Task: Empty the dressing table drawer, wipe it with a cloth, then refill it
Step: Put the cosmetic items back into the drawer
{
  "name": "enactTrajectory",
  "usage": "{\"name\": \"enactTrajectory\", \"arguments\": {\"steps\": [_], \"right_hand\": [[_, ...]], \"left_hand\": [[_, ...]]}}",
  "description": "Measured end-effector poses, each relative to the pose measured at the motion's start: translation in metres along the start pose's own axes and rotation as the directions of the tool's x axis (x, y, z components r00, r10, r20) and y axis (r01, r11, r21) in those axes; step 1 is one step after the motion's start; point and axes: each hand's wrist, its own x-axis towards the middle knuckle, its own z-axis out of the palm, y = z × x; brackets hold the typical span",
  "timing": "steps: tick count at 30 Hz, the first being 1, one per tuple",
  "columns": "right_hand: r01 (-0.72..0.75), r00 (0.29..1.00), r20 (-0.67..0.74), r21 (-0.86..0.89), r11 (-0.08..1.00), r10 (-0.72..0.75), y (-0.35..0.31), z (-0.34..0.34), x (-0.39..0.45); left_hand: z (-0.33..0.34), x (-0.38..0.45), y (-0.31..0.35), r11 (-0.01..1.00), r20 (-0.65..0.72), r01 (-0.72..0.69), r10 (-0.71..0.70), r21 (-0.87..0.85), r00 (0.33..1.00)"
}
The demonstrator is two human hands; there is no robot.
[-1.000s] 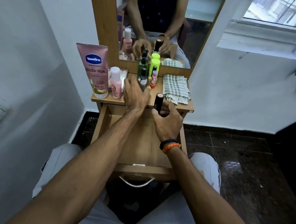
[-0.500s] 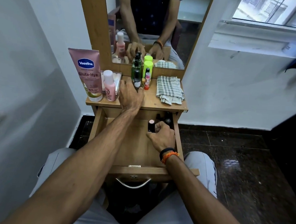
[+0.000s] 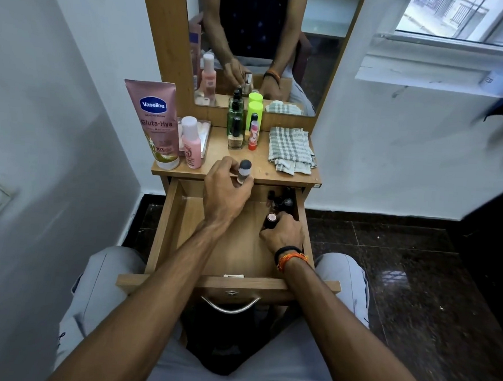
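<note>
The drawer (image 3: 184, 230) stands open and mostly bare, a few dark bottles clustered in its far right corner. The right hand (image 3: 284, 233) pinches a dark tube (image 3: 270, 220) there; set it upright beside them. The left hand (image 3: 225, 193) has its fingers closed round a small bottle (image 3: 243, 172) at the tabletop's near edge; lower it slowly, clear of the drawer's lip.

Wooden drawer (image 3: 166, 229) pulled open, small dark bottles (image 3: 283, 199) clustered in its far right corner (mostly bare); checked cloth (image 3: 290, 148) folded on top.
</note>
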Motion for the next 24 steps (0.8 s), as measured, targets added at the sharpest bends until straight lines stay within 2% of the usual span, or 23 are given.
{"name": "enactTrajectory", "arguments": {"steps": [7, 13, 17, 19, 21, 24], "right_hand": [[-0.040, 0.999, 0.029, -0.041, 0.998, 0.041, 0.001, -0.008, -0.008], [0.026, 0.998, 0.053, -0.136, 0.990, -0.019, 0.005, -0.015, -0.016], [0.115, 0.982, 0.172, -0.187, 0.976, -0.083, 0.011, -0.022, -0.018], [0.224, 0.936, 0.319, -0.201, 0.954, -0.152, 0.012, -0.024, -0.019], [0.336, 0.851, 0.479, -0.184, 0.924, -0.214, 0.011, -0.023, -0.021], [0.417, 0.761, 0.609, -0.199, 0.887, -0.222, 0.005, -0.022, -0.024]], "left_hand": [[-0.009, -0.023, -0.020, 0.997, 0.165, 0.082, -0.080, -0.002, 0.983], [-0.006, -0.034, -0.030, 0.984, 0.319, 0.173, -0.174, 0.033, 0.932], [-0.003, -0.035, -0.032, 0.980, 0.373, 0.191, -0.201, 0.063, 0.906], [-0.002, -0.034, -0.033, 0.976, 0.384, 0.201, -0.216, 0.079, 0.898], [-0.002, -0.033, -0.035, 0.975, 0.404, 0.201, -0.221, 0.091, 0.888], [-0.002, -0.032, -0.038, 0.973, 0.433, 0.202, -0.231, 0.114, 0.871]]}}
